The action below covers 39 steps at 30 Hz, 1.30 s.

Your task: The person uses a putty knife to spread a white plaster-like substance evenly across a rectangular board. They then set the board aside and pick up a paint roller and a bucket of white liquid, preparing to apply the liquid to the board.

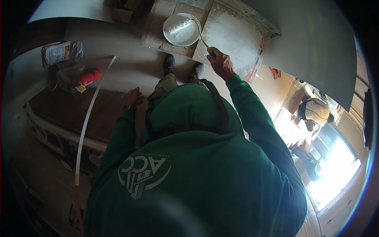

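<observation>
In my right hand [221,63] is a paint roller [202,37], its yellowish handle wrapped by my fingers. The roller's white sleeve lies inside a round white bucket [164,34], seen from above, with white paint in it. That bucket stands on brown cardboard [152,29] in front of my feet. My left hand [134,98] hangs low beside my left leg, away from the bucket; nothing shows in it, and its fingers are loosely apart.
Right of the bucket lies a white-smeared board [233,33]. A grey panel [316,47] rises at the right. To my left are a dark-topped table [75,112], a long white strip [86,122], a red cylinder [91,76] and a bag [56,53]. Another person [316,110] is at the far right.
</observation>
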Motion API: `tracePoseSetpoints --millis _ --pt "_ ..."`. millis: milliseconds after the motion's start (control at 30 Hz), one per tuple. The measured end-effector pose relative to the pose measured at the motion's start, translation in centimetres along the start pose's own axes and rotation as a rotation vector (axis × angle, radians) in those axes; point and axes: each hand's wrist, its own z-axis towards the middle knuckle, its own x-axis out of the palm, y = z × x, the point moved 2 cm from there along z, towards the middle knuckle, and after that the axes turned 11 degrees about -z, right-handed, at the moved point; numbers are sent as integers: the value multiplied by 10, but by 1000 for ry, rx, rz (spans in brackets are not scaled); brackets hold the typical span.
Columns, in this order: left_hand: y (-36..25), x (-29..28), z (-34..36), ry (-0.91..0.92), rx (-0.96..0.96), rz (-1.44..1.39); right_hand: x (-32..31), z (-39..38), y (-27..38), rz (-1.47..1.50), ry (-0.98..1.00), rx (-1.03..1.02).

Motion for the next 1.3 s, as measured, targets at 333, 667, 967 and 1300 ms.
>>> tracePoseSetpoints --millis 333,667,967,1300 --pt "0 -10 7 19 -24 -26 -30 -42 -13 -45 93 39" --pt "8 -13 14 45 -63 5 -6 -5 4 44 -9 13" --pt "-13 -9 6 17 19 -53 -11 -38 -17 21 97 62" --pt "21 -16 16 98 -153 -52 -17 -17 2 66 19 33"
